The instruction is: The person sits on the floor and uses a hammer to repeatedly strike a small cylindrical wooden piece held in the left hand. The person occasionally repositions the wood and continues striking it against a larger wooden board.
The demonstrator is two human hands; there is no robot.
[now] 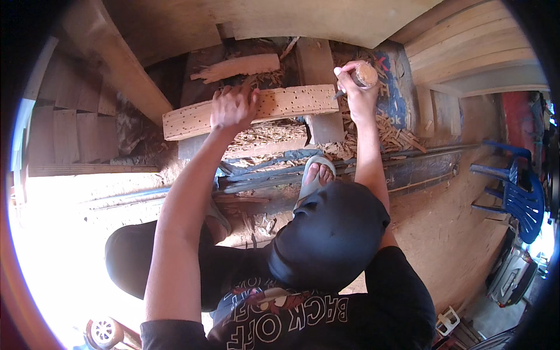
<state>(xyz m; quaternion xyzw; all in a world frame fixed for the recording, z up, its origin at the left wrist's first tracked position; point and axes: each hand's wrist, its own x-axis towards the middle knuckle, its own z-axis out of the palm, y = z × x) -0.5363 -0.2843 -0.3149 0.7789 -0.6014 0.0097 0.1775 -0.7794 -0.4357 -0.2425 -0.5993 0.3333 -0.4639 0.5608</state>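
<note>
A long pale wooden board, dotted with many small dark holes, lies crosswise in front of me. Its right end rests on a wooden support. My left hand grips the board left of its middle, fingers curled over the far edge. Just beyond the board's right end, my right hand is closed around a chisel. The chisel's round wooden butt faces up, and a short dark tip shows by the board's end. Most of its handle is hidden in my fingers.
Wood chips are heaped around the board, with a broken wood piece beyond it. Stacked planks stand at the far right, and a tall panel at the left. A blue plastic chair is to the right.
</note>
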